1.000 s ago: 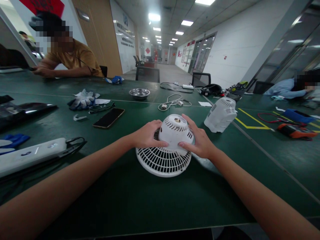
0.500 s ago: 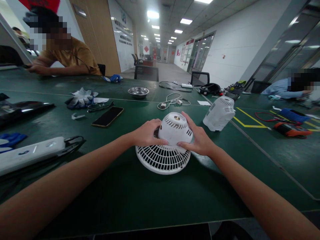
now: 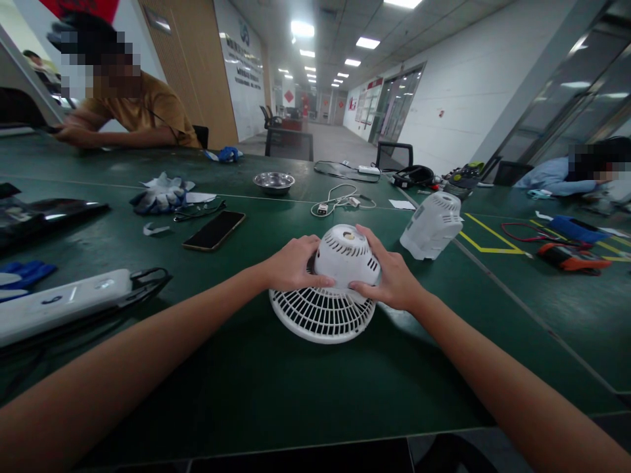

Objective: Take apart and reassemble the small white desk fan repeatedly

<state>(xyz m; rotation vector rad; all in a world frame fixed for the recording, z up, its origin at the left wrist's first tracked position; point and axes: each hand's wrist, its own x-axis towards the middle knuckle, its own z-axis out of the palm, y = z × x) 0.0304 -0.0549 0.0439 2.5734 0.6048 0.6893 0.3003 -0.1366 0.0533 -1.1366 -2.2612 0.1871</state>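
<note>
A white fan motor housing point(image 3: 345, 263) with slotted vents stands over a round white fan grille point(image 3: 323, 318) that lies on the green table. My left hand point(image 3: 296, 264) is closed round the housing's left side, its thumb along the lower front. On the opposite side my right hand point(image 3: 389, 272) grips the same housing, thumb at the front and fingers behind. Part of the grille's back is hidden by the housing and hands. To the right rests another white plastic housing point(image 3: 432, 226), apart from both hands.
Left of my arms are a phone point(image 3: 214, 230), grey gloves point(image 3: 160, 195) and a white power strip point(image 3: 69, 302). Farther back sit a metal bowl point(image 3: 274, 182) and a white cable point(image 3: 340, 202). An orange multimeter point(image 3: 572, 258) lies right. Two people sit at the table's far sides.
Both hands keep their hold on the housing. The housing and grille show almost no movement; the whole view has shifted very slightly.
</note>
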